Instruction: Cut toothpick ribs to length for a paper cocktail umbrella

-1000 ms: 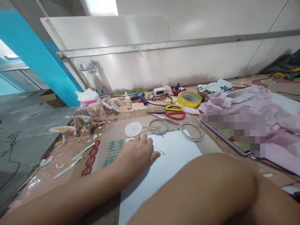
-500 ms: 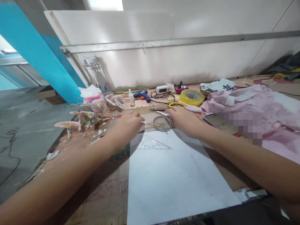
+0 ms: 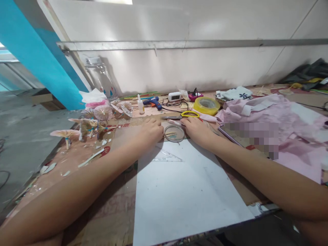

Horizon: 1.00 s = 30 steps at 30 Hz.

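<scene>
Both my hands rest on the cardboard at the far edge of a white paper sheet (image 3: 184, 194). My left hand (image 3: 151, 131) has its fingers curled down, just left of a metal ring (image 3: 174, 133) with thin wooden sticks lying across it. What the fingers hold is hidden. My right hand (image 3: 197, 130) lies just right of the ring, and the back of the hand hides its fingers. Its fingertips point toward the yellow-handled scissors (image 3: 189, 114). A clear triangle ruler (image 3: 166, 157) lies on the sheet below my left hand.
At the back left stand several small paper umbrellas (image 3: 99, 118) and a glass jar (image 3: 101, 78). A glue bottle (image 3: 140, 105), blue glue gun (image 3: 153, 101), small clock (image 3: 174, 97) and yellow tape roll (image 3: 206, 105) line the wall. Pink cloth (image 3: 276, 116) covers the right.
My right arm swung out from close to the camera and its hand came down right of the ring. My left hand slid forward off the sheet to the ring, uncovering the ruler.
</scene>
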Each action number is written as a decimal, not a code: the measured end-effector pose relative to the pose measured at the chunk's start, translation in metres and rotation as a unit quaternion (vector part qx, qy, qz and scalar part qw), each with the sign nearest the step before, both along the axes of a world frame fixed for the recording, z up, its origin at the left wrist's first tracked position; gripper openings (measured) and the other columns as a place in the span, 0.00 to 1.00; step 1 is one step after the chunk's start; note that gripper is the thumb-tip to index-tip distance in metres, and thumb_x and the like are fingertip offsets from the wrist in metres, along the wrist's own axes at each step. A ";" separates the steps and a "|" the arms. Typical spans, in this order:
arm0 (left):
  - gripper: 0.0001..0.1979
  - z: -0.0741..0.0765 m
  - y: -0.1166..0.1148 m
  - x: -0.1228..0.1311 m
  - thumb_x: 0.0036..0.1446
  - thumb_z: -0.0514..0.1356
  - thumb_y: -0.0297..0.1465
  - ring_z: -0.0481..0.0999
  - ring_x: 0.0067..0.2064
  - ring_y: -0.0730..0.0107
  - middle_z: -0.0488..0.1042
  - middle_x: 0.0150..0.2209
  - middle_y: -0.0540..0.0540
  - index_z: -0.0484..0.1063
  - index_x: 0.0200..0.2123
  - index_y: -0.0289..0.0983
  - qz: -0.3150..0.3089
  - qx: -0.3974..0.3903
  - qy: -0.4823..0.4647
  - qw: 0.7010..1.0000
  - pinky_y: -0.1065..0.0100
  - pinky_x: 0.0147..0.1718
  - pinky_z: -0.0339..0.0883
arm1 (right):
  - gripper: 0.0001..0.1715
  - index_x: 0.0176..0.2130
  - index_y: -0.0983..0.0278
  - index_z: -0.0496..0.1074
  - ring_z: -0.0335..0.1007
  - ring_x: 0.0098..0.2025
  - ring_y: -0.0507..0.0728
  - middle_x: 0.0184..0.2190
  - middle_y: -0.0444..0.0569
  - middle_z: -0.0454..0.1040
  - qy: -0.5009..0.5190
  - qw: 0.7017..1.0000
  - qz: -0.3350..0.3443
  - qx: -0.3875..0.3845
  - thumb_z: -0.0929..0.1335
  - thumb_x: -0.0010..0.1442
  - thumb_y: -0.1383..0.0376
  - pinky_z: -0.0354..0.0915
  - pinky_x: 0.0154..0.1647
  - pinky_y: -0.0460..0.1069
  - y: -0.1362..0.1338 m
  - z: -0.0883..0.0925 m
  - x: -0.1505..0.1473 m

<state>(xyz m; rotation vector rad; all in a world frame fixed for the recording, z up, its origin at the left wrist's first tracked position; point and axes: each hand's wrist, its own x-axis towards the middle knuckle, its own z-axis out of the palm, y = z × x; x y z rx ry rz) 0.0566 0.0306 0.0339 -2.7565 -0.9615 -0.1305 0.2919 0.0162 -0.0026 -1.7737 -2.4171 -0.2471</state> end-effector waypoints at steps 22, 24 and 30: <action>0.10 -0.006 0.011 -0.017 0.63 0.55 0.21 0.73 0.45 0.48 0.77 0.38 0.34 0.78 0.36 0.30 -0.009 0.115 0.024 0.993 0.51 0.48 0.63 | 0.31 0.30 0.61 0.71 0.57 0.24 0.50 0.21 0.41 0.63 0.740 0.629 0.104 -0.214 0.75 0.53 0.38 0.54 0.25 0.47 -0.025 0.051 -0.024; 0.11 0.002 0.009 -0.024 0.62 0.54 0.20 0.73 0.43 0.47 0.77 0.37 0.33 0.77 0.36 0.29 0.007 0.135 0.029 0.990 0.50 0.47 0.64 | 0.28 0.34 0.62 0.73 0.58 0.24 0.49 0.23 0.40 0.66 0.752 0.614 0.094 -0.219 0.80 0.48 0.45 0.54 0.24 0.46 -0.024 0.050 -0.024; 0.11 0.016 -0.021 -0.039 0.65 0.54 0.25 0.76 0.39 0.55 0.77 0.35 0.39 0.75 0.34 0.33 0.060 0.070 0.015 0.996 0.57 0.40 0.67 | 0.41 0.23 0.59 0.59 0.51 0.23 0.53 0.21 0.41 0.54 0.729 0.635 0.100 -0.234 0.61 0.56 0.27 0.56 0.24 0.49 -0.027 0.060 -0.024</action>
